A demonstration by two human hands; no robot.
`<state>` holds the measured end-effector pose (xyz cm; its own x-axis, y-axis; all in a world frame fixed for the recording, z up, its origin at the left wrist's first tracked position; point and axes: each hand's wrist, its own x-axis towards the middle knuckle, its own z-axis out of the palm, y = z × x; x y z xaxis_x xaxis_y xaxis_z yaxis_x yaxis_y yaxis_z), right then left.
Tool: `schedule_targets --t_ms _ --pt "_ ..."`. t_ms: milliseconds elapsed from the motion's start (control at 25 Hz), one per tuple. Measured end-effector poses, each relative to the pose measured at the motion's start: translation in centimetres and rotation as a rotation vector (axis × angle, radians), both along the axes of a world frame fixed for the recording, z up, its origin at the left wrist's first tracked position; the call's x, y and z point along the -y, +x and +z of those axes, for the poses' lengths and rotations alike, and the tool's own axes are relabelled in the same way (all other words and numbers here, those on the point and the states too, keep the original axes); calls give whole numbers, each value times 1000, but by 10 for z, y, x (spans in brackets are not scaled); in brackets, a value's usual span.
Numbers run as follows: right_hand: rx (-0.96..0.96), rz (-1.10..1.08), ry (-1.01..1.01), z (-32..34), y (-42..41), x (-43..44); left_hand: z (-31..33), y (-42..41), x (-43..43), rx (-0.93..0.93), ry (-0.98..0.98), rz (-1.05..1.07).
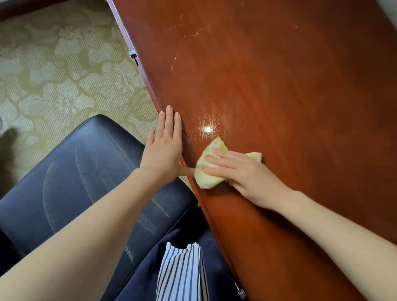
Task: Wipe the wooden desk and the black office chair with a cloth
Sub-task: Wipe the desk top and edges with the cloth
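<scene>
**Cloth pressed flat at the table's near edge**

The person is leaning over the wooden table (285, 86), and both bare forearms are reaching in from the bottom of the view. The right hand (241, 177) is lying on top of a crumpled pale yellow cloth (205, 179), with its fingers (218, 163) stretched nearly straight and pressing the fabric down against the wood. The right thumb is hidden, so whether it is tucking under the cloth cannot be told. The cloth is sitting on the tabletop just inside the near edge, with bunched corners poking out beyond the fingertips.

The left hand (162, 154) is spread flat with its fingers straight and close together, lying along the table's front edge just beside the cloth. Its thumb is sticking out sideways toward the cloth. It is holding nothing.

A bright spot of glare (207, 129) is shining on the varnish just past the cloth, and whitish smudges (188, 31) are showing farther along the surface.

The black office chair (79, 174) is standing below the left forearm, close against the table's edge, and its seat is showing dull streaks. A metal drawer handle (133, 54) is sticking out under the table's edge farther along. A patterned beige carpet (54, 66) is covering the floor, and a striped garment (178, 283) is hanging at the bottom of the view.
</scene>
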<state>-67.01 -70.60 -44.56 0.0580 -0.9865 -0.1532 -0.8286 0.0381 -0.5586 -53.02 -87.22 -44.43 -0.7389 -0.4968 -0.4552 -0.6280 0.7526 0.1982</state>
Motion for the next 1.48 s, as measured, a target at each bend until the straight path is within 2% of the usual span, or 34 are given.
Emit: schedule_targets --t_ms 80,160,320,520,640,720,800,960,1160,1360,1480 --pt "-78 77 -20 3 -16 -2 1 -1 0 5 18 6" --pt "-121 20 9 3 -37 4 2 -1 0 15 24 6" --pt "-137 -357 59 2 -98 21 1 -1 1 16 15 4" --pt "-205 -715 95 0 -160 53 1 -3 1 40 11 -4" --pt "-182 -1025 86 -5 -169 77 3 -5 0 60 -4 -7" --pt "-218 -1127 33 -10 -155 89 3 -6 0 73 -15 -13" --pt "-245 -1082 -47 -14 -128 91 4 -7 0 82 -17 -17" --pt "-173 -782 -170 -17 -66 66 6 -5 0 91 -34 -17" --pt "-117 -380 -198 -12 -3 10 12 -10 3 110 -110 -36" --pt "-156 -11 -186 -3 -25 -29 16 -30 8 -64 -194 -77" --pt "-201 -10 -156 2 -62 -32 11 -53 9 -16 -179 -140"
